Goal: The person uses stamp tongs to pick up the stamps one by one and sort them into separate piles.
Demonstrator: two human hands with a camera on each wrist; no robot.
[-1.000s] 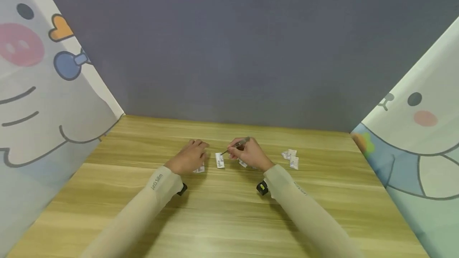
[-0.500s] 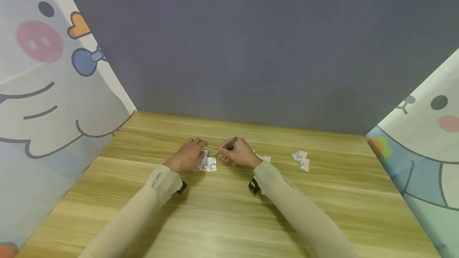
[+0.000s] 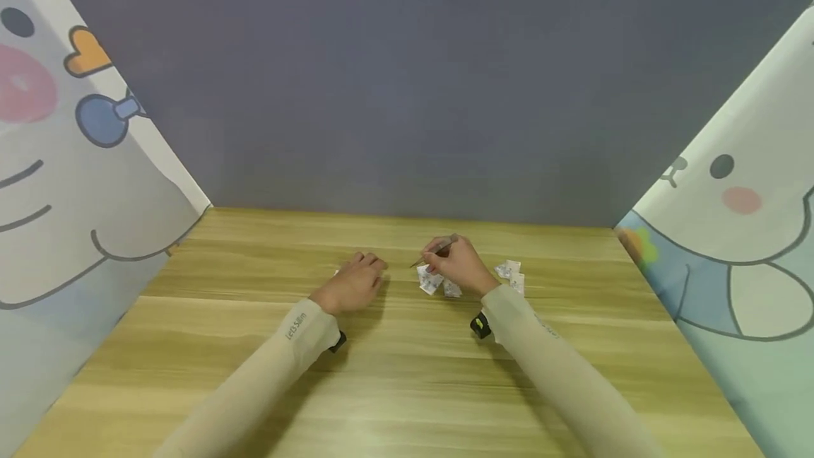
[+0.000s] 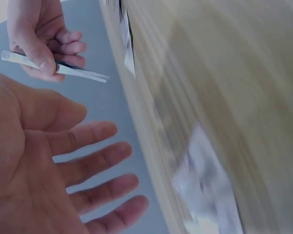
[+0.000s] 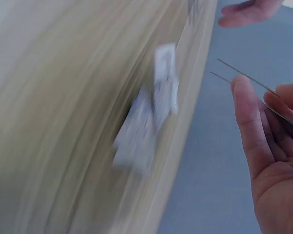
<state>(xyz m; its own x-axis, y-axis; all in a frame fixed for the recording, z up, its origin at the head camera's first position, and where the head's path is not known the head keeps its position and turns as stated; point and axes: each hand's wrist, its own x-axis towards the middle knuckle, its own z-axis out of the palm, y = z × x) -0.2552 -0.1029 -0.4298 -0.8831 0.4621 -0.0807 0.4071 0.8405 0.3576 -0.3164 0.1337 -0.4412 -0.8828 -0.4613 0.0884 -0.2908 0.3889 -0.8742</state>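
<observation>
My right hand [image 3: 459, 266] pinches a pair of tweezers [image 3: 441, 249], points angled down and to the left. In the right wrist view the two tweezer tips [image 5: 234, 69] stand apart with nothing between them. Just below them, small white printed packets [image 3: 429, 280] lie overlapping on the table. My left hand [image 3: 353, 283] hovers above the tabletop, fingers spread and relaxed, holding nothing, as the left wrist view shows. A white packet [image 4: 207, 187] lies below it; in the head view that hand mostly hides what is there.
Farther right, beyond the right hand, sits another small group of white packets [image 3: 509, 270]. A wood-grain table [image 3: 407, 387] runs back to a grey wall [image 3: 407, 90]. Cartoon-printed panels [image 3: 744, 232] flank both sides.
The tweezers had a packet at their tips, carried left beside the packets by my left hand. Now that packet is released, and my right hand has moved back right with the tweezers.
</observation>
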